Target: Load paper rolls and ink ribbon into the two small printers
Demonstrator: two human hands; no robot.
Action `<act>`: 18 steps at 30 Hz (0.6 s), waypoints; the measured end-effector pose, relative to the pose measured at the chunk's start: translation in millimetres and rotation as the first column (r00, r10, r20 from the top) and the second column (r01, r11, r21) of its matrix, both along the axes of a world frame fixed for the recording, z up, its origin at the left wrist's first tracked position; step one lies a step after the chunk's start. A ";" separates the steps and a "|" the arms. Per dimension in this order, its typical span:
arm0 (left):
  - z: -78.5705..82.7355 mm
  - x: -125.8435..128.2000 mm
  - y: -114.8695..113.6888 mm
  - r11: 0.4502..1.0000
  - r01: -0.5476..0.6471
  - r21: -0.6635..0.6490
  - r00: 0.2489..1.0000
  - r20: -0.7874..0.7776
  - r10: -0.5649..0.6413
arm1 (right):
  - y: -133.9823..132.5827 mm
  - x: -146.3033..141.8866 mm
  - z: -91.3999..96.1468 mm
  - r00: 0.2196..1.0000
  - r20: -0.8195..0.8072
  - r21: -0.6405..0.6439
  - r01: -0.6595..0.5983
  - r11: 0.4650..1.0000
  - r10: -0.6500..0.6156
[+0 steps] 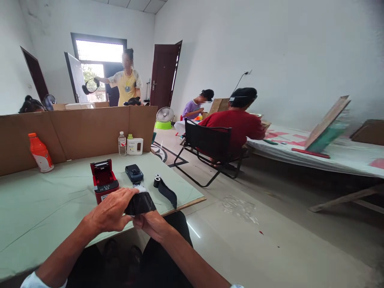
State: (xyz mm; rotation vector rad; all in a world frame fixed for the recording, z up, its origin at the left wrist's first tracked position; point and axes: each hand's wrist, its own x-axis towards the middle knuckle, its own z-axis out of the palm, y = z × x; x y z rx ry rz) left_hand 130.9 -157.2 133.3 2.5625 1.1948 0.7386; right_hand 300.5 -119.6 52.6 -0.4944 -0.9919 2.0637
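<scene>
Both my hands meet at the near edge of the pale green table [45, 208]. My left hand [112, 210] curls its fingers over a black band-like object [140, 203]. My right hand [151, 224] grips the same black object from below. Just beyond my hands stands a small red printer [103, 180] with its lid open. A dark handheld device [134, 173] lies to its right. A black roll with a loose strip [165, 188] lies near the table's right edge.
An orange bottle [40, 152], a clear water bottle [122, 143] and a white container [135, 145] stand against a cardboard partition [75, 128]. A person in red sits on a black folding chair [210, 148] at a long table [330, 156]. Other people are farther back near the doors.
</scene>
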 end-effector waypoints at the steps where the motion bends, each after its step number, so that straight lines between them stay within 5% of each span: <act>1: -5.0 -0.7 -1.2 1.000 -0.011 -0.017 0.996 0.086 0.012 | -2.0 -0.2 2.2 1.000 -0.025 -0.003 -0.018 1.000 0.018; 4: -20.1 -2.0 -4.5 0.994 -0.062 -0.085 0.936 0.341 0.087 | -9.2 0.6 9.6 0.993 -0.094 -0.022 -0.080 0.997 0.077; 6: -25.0 -2.4 -5.7 0.990 -0.088 -0.109 0.921 0.370 0.123 | -12.4 1.7 10.6 0.990 -0.105 -0.032 -0.096 0.995 0.093; 15: 0.8 4.5 -5.6 0.999 -0.024 -0.040 0.990 -0.137 0.018 | -3.2 -4.9 -26.3 0.999 0.042 0.024 0.027 0.999 -0.028; 18: -2.8 3.2 -6.6 0.999 -0.023 -0.047 0.998 -0.062 0.020 | -6.3 -4.7 -18.4 1.000 -0.013 0.005 0.011 1.000 -0.010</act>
